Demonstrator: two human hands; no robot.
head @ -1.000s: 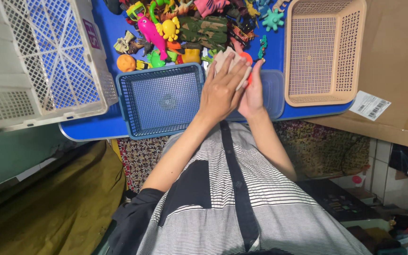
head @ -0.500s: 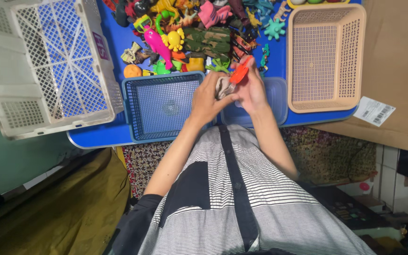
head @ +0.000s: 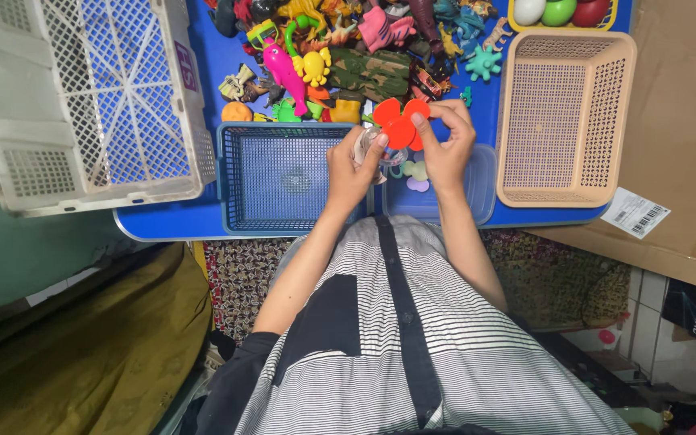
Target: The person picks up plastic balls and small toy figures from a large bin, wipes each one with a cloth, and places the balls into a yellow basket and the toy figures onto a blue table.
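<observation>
My left hand (head: 354,165) and right hand (head: 447,145) together pinch a red flower-shaped toy (head: 397,122) with a clear base, held above the blue basket (head: 277,176) and blue lidded box (head: 477,189) at the blue table's (head: 203,80) near edge.

Bright even light; sharp; edges perhaps bowed

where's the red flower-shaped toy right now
In the head view, the red flower-shaped toy is held between both hands, above the blue basket and the toy pile.

Toy pile (head: 364,48) lies behind mesh basket (head: 283,173), between 2 crates (head: 90,97).
</observation>
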